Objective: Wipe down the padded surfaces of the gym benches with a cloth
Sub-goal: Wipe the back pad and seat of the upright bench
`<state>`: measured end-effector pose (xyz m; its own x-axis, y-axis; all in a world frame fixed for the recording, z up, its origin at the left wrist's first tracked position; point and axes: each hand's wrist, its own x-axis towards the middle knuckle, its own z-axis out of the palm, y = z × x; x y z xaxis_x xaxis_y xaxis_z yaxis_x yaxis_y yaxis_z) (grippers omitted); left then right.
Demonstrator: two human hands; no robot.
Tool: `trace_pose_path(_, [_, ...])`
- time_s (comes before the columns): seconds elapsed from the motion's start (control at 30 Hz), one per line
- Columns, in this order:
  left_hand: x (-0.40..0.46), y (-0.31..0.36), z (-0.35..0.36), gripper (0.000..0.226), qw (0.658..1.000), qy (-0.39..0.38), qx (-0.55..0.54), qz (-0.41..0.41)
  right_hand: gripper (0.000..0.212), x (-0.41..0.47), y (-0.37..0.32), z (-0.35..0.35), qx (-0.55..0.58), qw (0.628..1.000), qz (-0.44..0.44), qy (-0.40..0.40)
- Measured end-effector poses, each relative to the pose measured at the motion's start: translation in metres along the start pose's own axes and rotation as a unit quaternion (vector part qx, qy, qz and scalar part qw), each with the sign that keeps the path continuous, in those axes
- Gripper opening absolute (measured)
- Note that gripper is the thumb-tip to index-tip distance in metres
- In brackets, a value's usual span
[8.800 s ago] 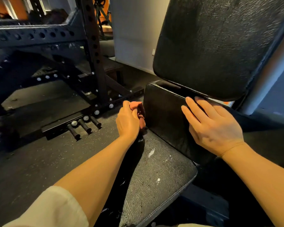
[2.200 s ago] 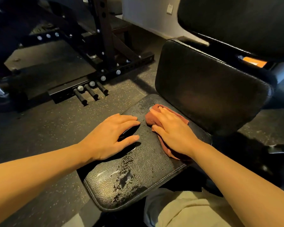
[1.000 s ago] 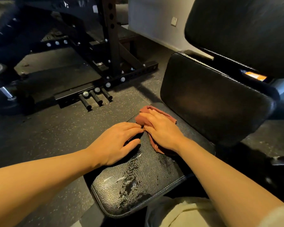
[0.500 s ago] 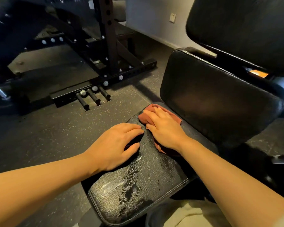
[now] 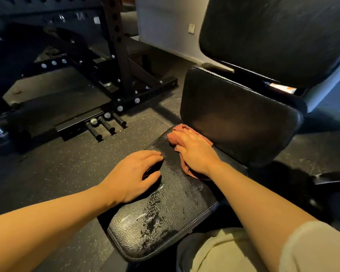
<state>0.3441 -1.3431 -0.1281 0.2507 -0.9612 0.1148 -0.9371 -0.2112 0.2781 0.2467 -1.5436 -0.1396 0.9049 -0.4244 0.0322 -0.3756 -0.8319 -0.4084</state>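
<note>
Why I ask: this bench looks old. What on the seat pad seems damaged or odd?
The seat pad has cracked, flaking vinyl with pale scuffs near its front end, nearer than the right hand pressing the cloth.

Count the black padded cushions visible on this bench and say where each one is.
3. The seat pad lies lowest, under both hands. The middle pad stands tilted just behind the cloth. The upper back pad rises above it at top right. Others may lie outside the view.
</note>
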Motion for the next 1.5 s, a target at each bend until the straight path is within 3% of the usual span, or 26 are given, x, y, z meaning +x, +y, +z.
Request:
trace_pose_path(0.37, [-0.002, 0.0, -0.001, 0.057, 0.998, -0.012, -0.004, 0.059, 0.052, -0.1, 0.028, -0.023, -0.003, 0.999, 0.043, 0.025])
trace_pose_path(0.57, [0.0, -0.001, 0.003, 0.06, 0.998, -0.004, -0.014, 0.053, 0.053, -0.144, 0.024, -0.009, -0.04, 0.997, 0.056, 0.033])
trace_pose_path(0.77, [0.001, -0.001, 0.005, 0.058, 0.999, 0.006, -0.02, 0.046, 0.055, -0.106, -0.019, -0.003, -0.023, 1.0, 0.007, -0.012])
trace_pose_path(1.07, [0.002, -0.005, 0.007, 0.064, 1.0, 0.016, -0.014, 0.012, 0.053, -0.007, -0.029, 0.005, -0.019, 1.0, -0.022, -0.002])
trace_pose_path(1.3, [0.001, -0.005, 0.007, 0.06, 0.999, 0.018, -0.008, 0.03, 0.04, -0.027, 0.011, 0.005, -0.008, 0.998, 0.02, 0.052])
trace_pose_path(1.5, [0.002, -0.003, 0.008, 0.057, 0.999, 0.014, 0.003, 0.036, 0.052, -0.044, -0.011, 0.01, -0.02, 0.999, -0.001, 0.028])
